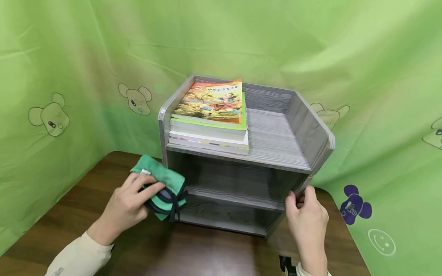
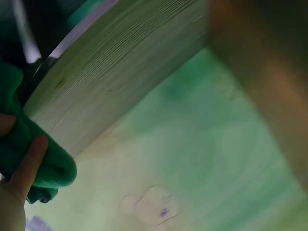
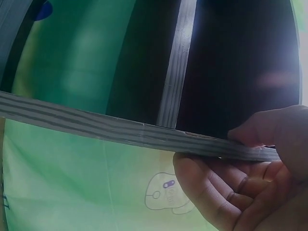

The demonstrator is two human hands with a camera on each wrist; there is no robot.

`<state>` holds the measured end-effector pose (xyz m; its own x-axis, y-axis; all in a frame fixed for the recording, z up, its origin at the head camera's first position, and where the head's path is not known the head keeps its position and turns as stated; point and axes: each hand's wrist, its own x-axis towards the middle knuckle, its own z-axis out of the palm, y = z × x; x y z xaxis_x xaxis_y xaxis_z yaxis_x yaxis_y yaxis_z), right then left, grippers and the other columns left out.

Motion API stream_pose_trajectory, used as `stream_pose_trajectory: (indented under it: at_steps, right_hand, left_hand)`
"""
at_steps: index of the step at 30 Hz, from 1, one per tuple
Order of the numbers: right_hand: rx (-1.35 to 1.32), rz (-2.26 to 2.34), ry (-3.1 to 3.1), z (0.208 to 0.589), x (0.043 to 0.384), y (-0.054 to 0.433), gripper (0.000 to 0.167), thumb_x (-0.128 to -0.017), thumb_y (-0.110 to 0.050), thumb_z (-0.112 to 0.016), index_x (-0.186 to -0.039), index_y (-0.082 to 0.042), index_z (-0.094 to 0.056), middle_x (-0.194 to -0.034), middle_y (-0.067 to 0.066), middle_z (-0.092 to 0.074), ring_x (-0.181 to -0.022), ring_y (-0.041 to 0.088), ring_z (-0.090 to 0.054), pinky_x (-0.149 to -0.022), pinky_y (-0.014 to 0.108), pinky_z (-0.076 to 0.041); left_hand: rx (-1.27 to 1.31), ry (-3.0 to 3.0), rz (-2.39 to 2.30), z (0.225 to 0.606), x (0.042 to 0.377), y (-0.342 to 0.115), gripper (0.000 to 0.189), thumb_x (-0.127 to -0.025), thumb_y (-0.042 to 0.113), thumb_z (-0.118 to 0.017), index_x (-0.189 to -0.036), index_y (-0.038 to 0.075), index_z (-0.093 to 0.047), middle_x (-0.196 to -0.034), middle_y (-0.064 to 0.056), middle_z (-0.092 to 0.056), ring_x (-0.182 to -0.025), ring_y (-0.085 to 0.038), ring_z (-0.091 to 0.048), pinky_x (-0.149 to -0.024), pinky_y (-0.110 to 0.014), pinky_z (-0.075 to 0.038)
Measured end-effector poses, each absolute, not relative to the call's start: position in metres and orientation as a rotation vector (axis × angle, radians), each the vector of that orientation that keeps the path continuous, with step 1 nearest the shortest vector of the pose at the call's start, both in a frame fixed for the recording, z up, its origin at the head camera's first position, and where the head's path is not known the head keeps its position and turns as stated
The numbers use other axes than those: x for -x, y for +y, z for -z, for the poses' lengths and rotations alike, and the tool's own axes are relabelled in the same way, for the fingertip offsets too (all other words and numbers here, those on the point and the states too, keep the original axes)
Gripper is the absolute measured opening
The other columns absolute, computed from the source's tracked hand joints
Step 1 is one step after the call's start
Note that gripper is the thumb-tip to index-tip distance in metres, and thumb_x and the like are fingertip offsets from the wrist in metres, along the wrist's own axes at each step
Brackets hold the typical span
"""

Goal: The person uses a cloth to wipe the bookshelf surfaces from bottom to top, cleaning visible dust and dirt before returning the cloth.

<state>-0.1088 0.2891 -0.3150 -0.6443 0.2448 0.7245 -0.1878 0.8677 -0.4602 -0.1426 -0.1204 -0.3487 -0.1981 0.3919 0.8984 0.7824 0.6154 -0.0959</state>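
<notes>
A grey wood-grain shelf unit (image 1: 228, 159) stands on the brown table. My left hand (image 1: 126, 199) grips a folded green cloth (image 1: 165, 176) with dark edging and a dark tie, just in front of the unit's left side. In the left wrist view, fingers press into the green cloth (image 2: 43, 154) beside the unit's side panel (image 2: 120, 62). My right hand (image 1: 308, 218) pinches the front edge of the right side panel. The right wrist view shows thumb and fingers on either side of that striped panel edge (image 3: 110, 130).
A stack of books (image 1: 210, 107) lies on the left half of the unit's top. Below are two open compartments divided by a shelf board (image 1: 228, 197). Green printed curtain (image 1: 103, 46) surrounds the brown table (image 1: 207, 253) behind and at both sides.
</notes>
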Motion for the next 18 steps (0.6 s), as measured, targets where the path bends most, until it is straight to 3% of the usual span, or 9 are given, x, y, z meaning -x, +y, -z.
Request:
stream_pose_trajectory:
  at_steps: [5,9,15,18]
  right_hand:
    - [0.025,-0.651,-2.154,0.313,0.111,0.285,0.01,-0.085,-0.004,-0.065,-0.086,-0.002,-0.056,-0.064,0.01,-0.065,-0.055,0.035,-0.062,-0.056,0.054,-0.043]
    - [0.037,-0.663,-2.165,0.313,0.111,0.285,0.009,-0.085,-0.005,-0.065,-0.086,-0.002,-0.056,-0.065,0.01,-0.065,-0.056,0.037,-0.062,-0.056,0.055,-0.042]
    - [0.052,-0.654,-2.179,0.315,0.109,0.287,0.01,-0.086,-0.006,-0.064,-0.085,-0.003,-0.054,-0.063,0.011,-0.064,-0.056,0.038,-0.061,-0.057,0.057,-0.041]
    - [0.041,-0.654,-2.187,0.316,0.109,0.287,0.01,-0.086,-0.006,-0.063,-0.084,-0.004,-0.054,-0.062,0.01,-0.063,-0.055,0.037,-0.06,-0.056,0.056,-0.041]
  left_hand:
    - [1.048,-2.013,0.467,0.373,0.137,-0.132,0.052,-0.071,-0.004,-0.037,-0.103,0.01,-0.075,-0.097,-0.001,-0.061,-0.081,-0.023,-0.052,-0.041,-0.026,-0.04]
    - [1.096,-2.21,0.447,0.386,0.134,-0.134,0.056,-0.059,-0.009,-0.046,-0.102,0.013,-0.076,-0.094,0.005,-0.055,-0.08,-0.017,-0.047,-0.043,-0.019,-0.031]
    - [1.153,-2.403,0.377,0.402,0.129,-0.128,0.054,-0.055,-0.011,-0.049,-0.092,0.019,-0.074,-0.09,0.01,-0.051,-0.079,-0.013,-0.048,-0.049,-0.02,-0.034]
    - [1.159,-2.417,0.498,0.393,0.122,-0.132,0.058,-0.054,-0.011,-0.051,-0.094,0.026,-0.073,-0.093,0.015,-0.052,-0.083,-0.008,-0.051,-0.054,-0.02,-0.04]
